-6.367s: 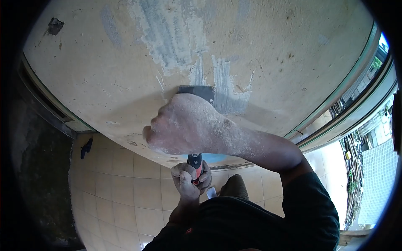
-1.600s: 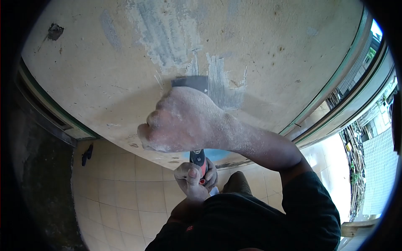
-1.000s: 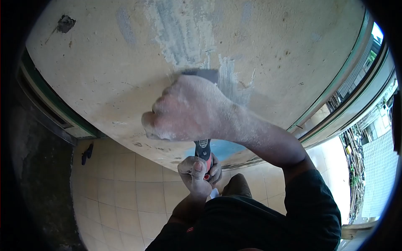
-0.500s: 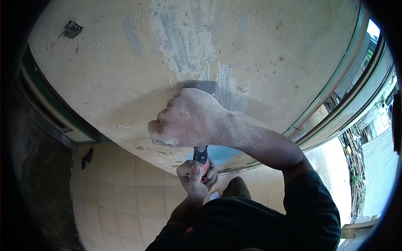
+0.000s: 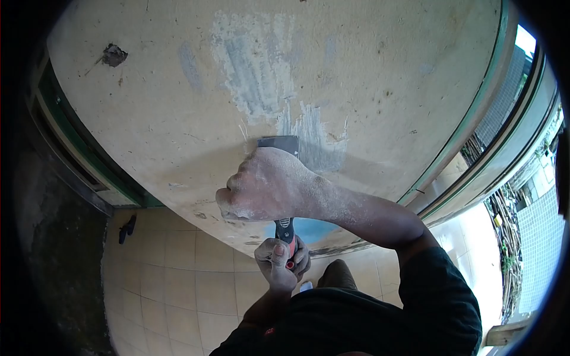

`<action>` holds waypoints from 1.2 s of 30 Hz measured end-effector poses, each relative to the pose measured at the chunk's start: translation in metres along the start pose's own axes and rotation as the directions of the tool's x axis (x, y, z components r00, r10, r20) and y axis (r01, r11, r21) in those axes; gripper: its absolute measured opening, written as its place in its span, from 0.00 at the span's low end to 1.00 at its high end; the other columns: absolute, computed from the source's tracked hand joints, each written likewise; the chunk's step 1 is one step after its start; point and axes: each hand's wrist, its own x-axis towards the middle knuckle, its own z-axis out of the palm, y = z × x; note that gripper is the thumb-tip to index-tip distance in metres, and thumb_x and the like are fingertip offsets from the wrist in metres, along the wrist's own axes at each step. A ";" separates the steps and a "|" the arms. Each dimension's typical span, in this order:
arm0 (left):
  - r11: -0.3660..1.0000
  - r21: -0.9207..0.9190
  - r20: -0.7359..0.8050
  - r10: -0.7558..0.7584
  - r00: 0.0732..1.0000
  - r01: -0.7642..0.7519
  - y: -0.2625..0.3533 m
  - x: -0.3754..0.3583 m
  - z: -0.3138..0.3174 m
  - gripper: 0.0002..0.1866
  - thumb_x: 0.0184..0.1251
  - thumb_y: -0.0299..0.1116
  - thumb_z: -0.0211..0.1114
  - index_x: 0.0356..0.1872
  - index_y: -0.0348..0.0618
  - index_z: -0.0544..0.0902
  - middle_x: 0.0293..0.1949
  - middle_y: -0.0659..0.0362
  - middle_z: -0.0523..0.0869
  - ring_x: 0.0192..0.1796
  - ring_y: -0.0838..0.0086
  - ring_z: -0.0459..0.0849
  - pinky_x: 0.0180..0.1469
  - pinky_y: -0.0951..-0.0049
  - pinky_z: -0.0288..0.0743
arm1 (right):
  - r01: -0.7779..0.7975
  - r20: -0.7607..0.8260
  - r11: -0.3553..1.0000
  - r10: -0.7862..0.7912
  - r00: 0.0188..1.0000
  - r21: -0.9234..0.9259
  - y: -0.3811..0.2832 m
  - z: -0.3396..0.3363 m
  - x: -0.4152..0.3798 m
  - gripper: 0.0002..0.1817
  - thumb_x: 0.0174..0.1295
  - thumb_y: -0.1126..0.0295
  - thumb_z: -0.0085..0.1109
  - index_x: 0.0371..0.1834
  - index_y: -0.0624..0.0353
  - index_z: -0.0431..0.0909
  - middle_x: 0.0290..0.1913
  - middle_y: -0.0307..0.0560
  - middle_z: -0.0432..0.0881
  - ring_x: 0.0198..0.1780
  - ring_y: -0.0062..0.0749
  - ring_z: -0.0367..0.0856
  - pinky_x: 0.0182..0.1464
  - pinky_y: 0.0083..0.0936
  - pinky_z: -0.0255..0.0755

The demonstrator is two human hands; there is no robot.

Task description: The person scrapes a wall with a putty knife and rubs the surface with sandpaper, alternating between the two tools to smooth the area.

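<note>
Scraper [image 5: 285, 228]: blade [image 5: 279, 143] at wall [image 5: 415, 71], twelve o'clock from right hand [image 5: 261, 185], which curls over shank, fingertips hidden; left hand [image 5: 276, 258], at six o'clock, clasping handle [image 5: 286, 235]. Uneven pressure could gouge wall; dusty hands could slip.

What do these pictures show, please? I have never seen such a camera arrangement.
There is no machine here, only a person's two bare hands, seen by one head-worn camera looking forward and down. The right hand, covered in pale dust, is closed around a scraper; the left hand holds its lower, black-and-red end. The grey blade appears to rest against a beige wall, which carries greyish-white patches. Below is a tiled floor.
</note>
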 end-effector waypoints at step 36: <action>1.000 -0.019 0.019 -0.005 1.000 0.005 0.003 0.019 -0.005 0.22 0.67 0.56 0.48 0.26 0.48 0.67 0.15 0.61 0.67 0.08 0.82 0.57 0.07 0.81 0.51 | 0.000 0.099 0.996 0.009 0.995 -0.086 0.012 -0.009 0.019 0.09 0.54 0.63 0.58 0.22 0.55 0.76 0.19 0.39 0.79 0.27 0.28 0.84 0.26 0.27 0.77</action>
